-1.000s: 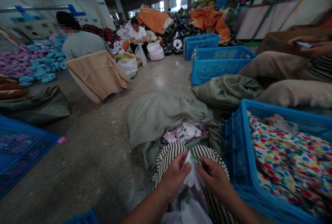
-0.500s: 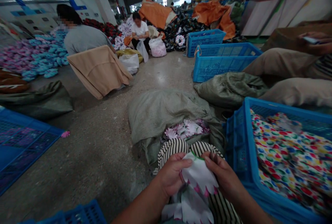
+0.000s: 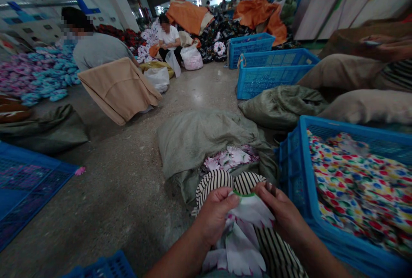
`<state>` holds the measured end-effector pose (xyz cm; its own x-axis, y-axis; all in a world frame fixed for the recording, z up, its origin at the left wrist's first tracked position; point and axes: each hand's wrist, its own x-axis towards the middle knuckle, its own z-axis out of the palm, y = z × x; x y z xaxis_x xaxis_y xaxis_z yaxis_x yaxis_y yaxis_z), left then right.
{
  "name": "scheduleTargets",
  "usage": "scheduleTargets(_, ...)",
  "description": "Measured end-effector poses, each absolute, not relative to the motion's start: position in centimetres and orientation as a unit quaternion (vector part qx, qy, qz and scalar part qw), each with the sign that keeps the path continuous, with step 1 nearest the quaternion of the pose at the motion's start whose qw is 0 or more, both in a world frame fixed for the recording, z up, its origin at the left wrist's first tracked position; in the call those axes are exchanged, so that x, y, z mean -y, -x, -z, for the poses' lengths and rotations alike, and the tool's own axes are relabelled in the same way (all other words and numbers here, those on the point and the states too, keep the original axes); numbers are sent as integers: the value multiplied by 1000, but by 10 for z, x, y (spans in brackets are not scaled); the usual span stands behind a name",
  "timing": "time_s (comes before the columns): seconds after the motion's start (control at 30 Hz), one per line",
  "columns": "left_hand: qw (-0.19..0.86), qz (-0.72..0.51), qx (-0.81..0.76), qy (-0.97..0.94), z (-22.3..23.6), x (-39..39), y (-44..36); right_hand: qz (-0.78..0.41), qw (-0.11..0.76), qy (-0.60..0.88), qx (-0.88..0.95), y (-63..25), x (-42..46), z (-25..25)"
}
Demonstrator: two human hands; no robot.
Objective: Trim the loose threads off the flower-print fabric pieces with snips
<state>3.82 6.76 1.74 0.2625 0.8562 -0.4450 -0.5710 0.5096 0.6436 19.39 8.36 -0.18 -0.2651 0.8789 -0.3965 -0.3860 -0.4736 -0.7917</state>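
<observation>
Between my two hands a white fabric piece (image 3: 252, 210) is stretched, with a green curved edge on top and a scalloped, pink-tipped lower edge. My left hand (image 3: 216, 210) pinches its left corner between thumb and fingers. At the other corner, my right hand (image 3: 279, 204) grips the cloth the same way. Similar white pieces (image 3: 243, 248) lie on my lap over black-and-white striped cloth (image 3: 214, 183). Just beyond my knees, a grey-green woven sack (image 3: 206, 134) lies with its mouth showing more white and pink fabric pieces (image 3: 230, 157).
To the right stands a blue crate (image 3: 296, 170) of colourful dotted fabric (image 3: 354, 183). Another blue crate (image 3: 32, 183) is at left. A seated person (image 3: 99, 50) is beside a tan-draped chair (image 3: 119, 89). A person's legs (image 3: 363, 80) extend from the right.
The fabric's green edge is now pulled wider and rounder between my hands, and its lower part has swung up and to the right. The whole view has shifted slightly.
</observation>
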Motion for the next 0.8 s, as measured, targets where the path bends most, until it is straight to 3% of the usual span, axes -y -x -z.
scheduleTargets(0.47,761,-507,-391,-104,-12,-70,-40,-698,427,455,351,-201,-76,14)
scheduleTargets(0.6,784,-445,-387,-195,-16,-75,-24,-670,393,471,418,-200,-76,7)
scheduleTargets(0.73,727,-344,-458,-377,-15,-77,-18,-648,330,451,517,-198,-81,2)
scheduleTargets(0.8,704,-346,-493,-376,-11,-75,-23,-629,345,474,511,-200,-85,0)
